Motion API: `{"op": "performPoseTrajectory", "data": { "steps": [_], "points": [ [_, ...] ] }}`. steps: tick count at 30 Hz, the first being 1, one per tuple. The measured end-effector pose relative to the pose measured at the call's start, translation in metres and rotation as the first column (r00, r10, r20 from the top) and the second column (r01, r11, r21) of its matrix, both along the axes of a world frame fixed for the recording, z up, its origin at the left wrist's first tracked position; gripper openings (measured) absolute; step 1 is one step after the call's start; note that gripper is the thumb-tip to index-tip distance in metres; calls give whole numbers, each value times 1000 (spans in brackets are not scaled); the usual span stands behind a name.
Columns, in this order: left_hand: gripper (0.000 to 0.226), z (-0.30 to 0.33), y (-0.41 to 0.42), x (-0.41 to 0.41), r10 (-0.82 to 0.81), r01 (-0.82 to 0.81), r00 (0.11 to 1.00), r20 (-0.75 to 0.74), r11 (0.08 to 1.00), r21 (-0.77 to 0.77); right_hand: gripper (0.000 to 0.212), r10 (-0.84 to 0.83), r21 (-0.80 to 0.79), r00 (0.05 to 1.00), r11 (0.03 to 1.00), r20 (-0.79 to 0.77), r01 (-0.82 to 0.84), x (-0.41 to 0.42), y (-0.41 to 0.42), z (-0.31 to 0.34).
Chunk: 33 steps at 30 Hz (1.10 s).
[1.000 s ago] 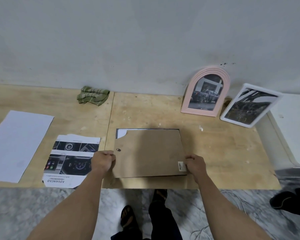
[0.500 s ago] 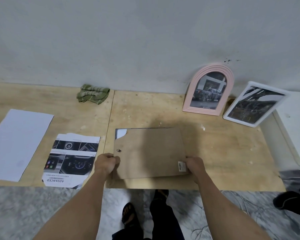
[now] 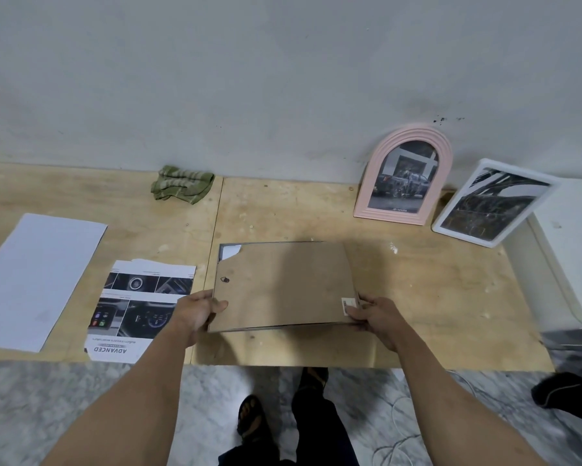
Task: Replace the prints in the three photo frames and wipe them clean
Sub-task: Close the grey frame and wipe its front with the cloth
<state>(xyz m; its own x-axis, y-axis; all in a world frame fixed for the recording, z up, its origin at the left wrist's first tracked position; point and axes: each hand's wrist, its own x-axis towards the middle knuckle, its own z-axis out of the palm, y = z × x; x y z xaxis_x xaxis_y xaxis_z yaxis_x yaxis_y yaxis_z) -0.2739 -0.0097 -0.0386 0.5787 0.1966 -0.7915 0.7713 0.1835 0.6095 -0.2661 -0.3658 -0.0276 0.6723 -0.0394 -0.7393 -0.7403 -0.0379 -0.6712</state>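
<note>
A photo frame lies face down at the middle of the wooden table, its brown backing board (image 3: 284, 285) on top, with a white print corner (image 3: 230, 252) showing at the far left. My left hand (image 3: 200, 309) grips the board's near-left corner and my right hand (image 3: 372, 312) grips its near-right corner; the near edge is lifted slightly. A pink arched frame (image 3: 403, 176) and a white rectangular frame (image 3: 494, 203) lean against the wall at the back right, each with a dark print. A car brochure print (image 3: 138, 304) lies left of my left hand. A green cloth (image 3: 182, 185) sits by the wall.
A blank white sheet (image 3: 37, 277) lies at the table's left. A white appliance (image 3: 578, 250) stands at the right end of the table (image 3: 434, 297). The table's front edge is close to my arms, with marble floor and a cable below.
The frame with its backing board has slid a little toward the front edge between my hands, and its near edge has come up slightly. The view has shifted a little.
</note>
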Motion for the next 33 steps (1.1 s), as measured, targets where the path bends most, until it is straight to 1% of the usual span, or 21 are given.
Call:
{"op": "performPoseTrajectory", "data": {
  "steps": [2,4,6,7,9,11,16,19,21,24,25,26,27,28,29,30,31,32,33],
  "points": [
    [38,0,0,-2,-12,12,1000,19,1000,-12,42,-14,-37,1000,999,16,14,3,1,-1],
    [47,2,-4,-4,-74,75,997,18,994,-84,41,-68,-15,998,998,17,69,7,2,2],
    [56,5,-11,-8,-121,122,993,12,979,-162,44,-128,17,992,992,22,128,7,4,3],
    [57,6,-15,-9,-105,105,994,13,978,-177,48,-147,39,989,989,19,146,4,7,3],
    [59,5,-22,-9,-49,52,999,21,984,-169,63,-158,82,987,984,16,156,-3,15,0],
    [63,1,-27,-9,-15,20,999,32,989,-147,77,-214,71,976,975,35,211,-10,23,-5],
    [59,2,-30,-14,8,-4,999,36,994,-109,68,-368,-9,926,929,83,370,-14,39,-4],
    [60,1,-30,-19,9,-6,999,35,995,-103,74,-441,-25,897,897,38,442,-15,42,-9],
    [59,1,-29,-22,17,-13,999,29,992,-124,77,-433,-3,901,901,-27,434,-16,41,-14],
    [52,-2,-24,-27,9,-6,1000,14,983,-182,78,-345,-15,934,938,-87,345,-17,37,-12],
    [48,-3,-24,-29,12,-10,1000,12,979,-201,83,-291,-61,951,956,-108,286,-16,36,-10],
    [47,-4,-24,-30,21,-17,1000,18,976,-215,94,-216,-135,968,971,-125,199,-16,37,-10],
    [48,-6,-25,-31,35,-28,999,30,974,-224,110,-132,-214,981,972,-140,100,-15,41,-8],
    [49,-7,-26,-32,50,-40,998,39,974,-224,130,-92,-264,986,963,-142,52,-14,46,-9],
    [51,-8,-28,-33,67,-56,997,43,974,-221,148,-108,-292,986,954,-130,66,-14,54,-6],
    [52,-10,-31,-34,82,-71,996,43,973,-218,155,-180,-311,979,940,-98,141,-14,62,-4],
    [51,-10,-33,-35,91,-79,995,44,972,-220,153,-308,-308,949,911,-62,275,-15,68,-3],
    [50,-10,-34,-36,92,-79,995,46,972,-220,141,-447,-255,893,871,-60,419,-15,72,-1],
    [50,-10,-35,-36,89,-76,995,49,973,-219,125,-551,-149,829,832,-96,535,-17,75,-3]
  ]
}}
